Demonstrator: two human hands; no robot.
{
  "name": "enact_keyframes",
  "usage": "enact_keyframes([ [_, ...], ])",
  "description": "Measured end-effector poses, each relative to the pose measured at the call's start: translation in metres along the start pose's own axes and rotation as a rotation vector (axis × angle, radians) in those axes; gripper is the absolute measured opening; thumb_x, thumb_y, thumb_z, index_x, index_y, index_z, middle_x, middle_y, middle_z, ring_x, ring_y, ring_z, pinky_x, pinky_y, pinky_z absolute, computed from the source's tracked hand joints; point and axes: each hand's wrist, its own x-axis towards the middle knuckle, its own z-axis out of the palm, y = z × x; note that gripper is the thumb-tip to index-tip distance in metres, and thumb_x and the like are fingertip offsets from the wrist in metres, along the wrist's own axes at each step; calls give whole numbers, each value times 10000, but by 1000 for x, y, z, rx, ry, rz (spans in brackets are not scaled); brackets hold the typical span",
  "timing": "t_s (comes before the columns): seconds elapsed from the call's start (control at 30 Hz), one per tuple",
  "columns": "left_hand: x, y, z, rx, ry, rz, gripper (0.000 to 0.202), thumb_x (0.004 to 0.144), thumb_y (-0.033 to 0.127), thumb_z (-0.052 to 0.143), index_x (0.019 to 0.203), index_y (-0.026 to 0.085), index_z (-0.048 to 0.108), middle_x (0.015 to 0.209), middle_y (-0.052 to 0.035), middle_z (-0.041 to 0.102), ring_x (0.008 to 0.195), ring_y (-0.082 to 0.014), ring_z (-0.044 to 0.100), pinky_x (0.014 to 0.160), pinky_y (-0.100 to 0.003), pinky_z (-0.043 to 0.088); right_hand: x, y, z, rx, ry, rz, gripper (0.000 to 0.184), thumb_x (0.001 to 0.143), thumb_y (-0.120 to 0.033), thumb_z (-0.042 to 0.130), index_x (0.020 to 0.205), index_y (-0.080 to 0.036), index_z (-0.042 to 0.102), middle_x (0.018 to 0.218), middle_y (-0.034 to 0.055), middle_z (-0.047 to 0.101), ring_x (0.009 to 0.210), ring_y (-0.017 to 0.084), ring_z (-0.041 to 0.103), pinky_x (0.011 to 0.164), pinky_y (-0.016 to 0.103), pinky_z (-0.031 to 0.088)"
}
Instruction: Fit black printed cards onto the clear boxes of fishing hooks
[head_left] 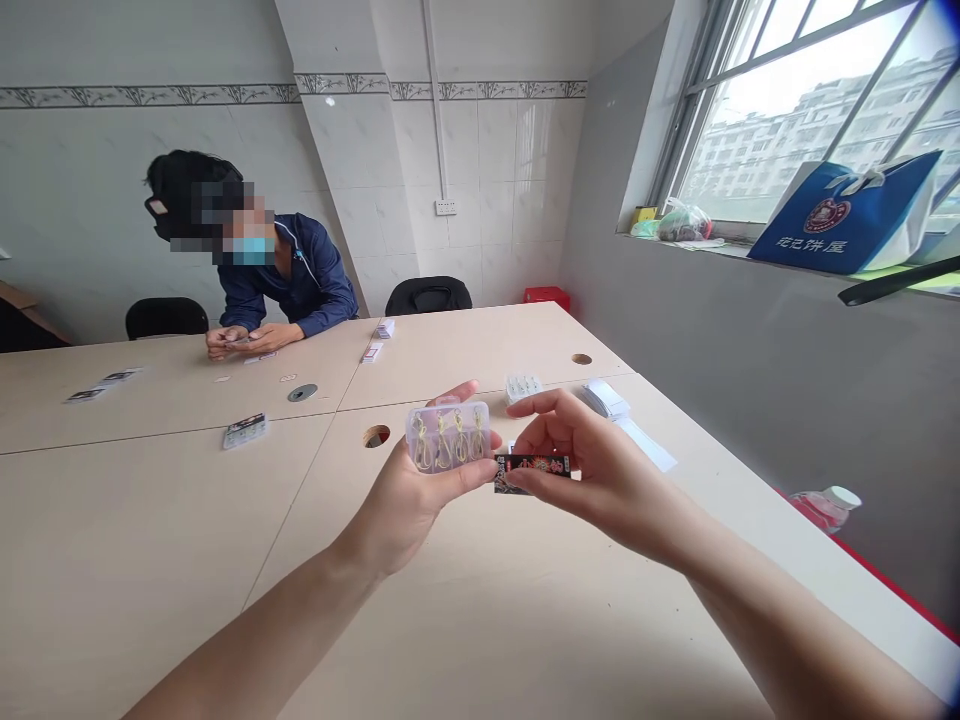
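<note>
My left hand (427,490) is closed around a small clear plastic box (448,440), tilted so its front faces me. Inside the box, gold-coloured fishing hooks with line lie in separate compartments. Close to its right, my right hand (577,450) pinches a black printed label card (531,473) with red and white lettering between thumb and fingers. The card's left end is by my left thumb tip; whether they touch I cannot tell. Behind my right hand stands another clear box of hooks (523,388), and a stack of white cards (606,398) lies to its right.
Across the light wooden table (187,550), a person in a dark blue shirt (319,270) handles something small. A labelled box (245,430) and printed cards (120,377) lie on the left. Cable holes (376,437) open in the tabletop. A pink bottle (825,510) stands beyond the right edge.
</note>
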Motion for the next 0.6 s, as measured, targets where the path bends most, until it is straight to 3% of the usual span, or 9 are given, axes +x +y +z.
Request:
enact_keyframes([
  [0.2, -1, 1, 1, -140, -23, -120, 820, 762, 143, 768, 1434, 385, 366, 925, 46, 721, 902, -101, 655, 815, -218, 510, 3, 2, -10, 173, -93, 19, 276, 904, -245, 625, 1150, -249, 501, 915, 12, 637, 834, 158, 624, 673, 280, 503],
  [0.47, 1, -1, 0, -159, 2, -113, 834, 765, 149, 765, 1452, 371, 347, 942, 37, 731, 934, -124, 664, 862, -244, 504, 3, -4, -12, 140, -64, -32, 105, 909, -240, 620, 1010, -210, 618, 1011, 35, 679, 873, 158, 646, 736, 282, 532],
  [0.6, 4, 0, 0, -162, 12, -132, 885, 757, 146, 774, 1470, 382, 307, 924, 41, 726, 920, -110, 657, 829, -215, 507, 5, -1, -14, 58, -72, -17, 91, 919, -223, 600, 995, -222, 651, 931, 10, 693, 824, 148, 631, 701, 270, 508],
])
